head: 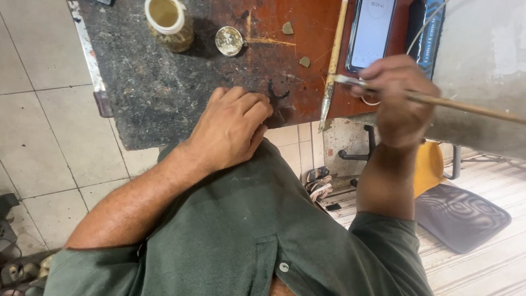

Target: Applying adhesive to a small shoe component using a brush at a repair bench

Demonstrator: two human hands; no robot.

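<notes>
Two hands are at work here, and only one of them carries a tool. Your right hand (399, 98) is closed around a thin wooden-handled tool (438, 100), gripped near its pale front end, with the long handle running out past your wrist to the right; its tip hangs above the red-brown part of the bench, clear of the surface. Your left hand (233, 129) rests curled at the near edge of the bench (164, 104), fingers bent under, the fingertips just beside a small dark hook-shaped piece (276, 93) that lies on the bench top. Whether those fingers pinch anything, you cannot tell from this view.

Just right of that piece, a second thin stick tool (333, 60) lies along the bench, its pointed end at the near edge. Beyond it a phone (372, 33) lies face up, screen lit. Further back stand a jar (169, 23) with a pale rim and a small round tin (229, 40), and two small tan chips (296, 44) lie on the red-brown surface.

Judging progress: the dark piece lies free on the bench and the held tool is not touching it, so whatever is to be done to it looks not yet begun or paused between strokes. No finished pieces show nearby.
</notes>
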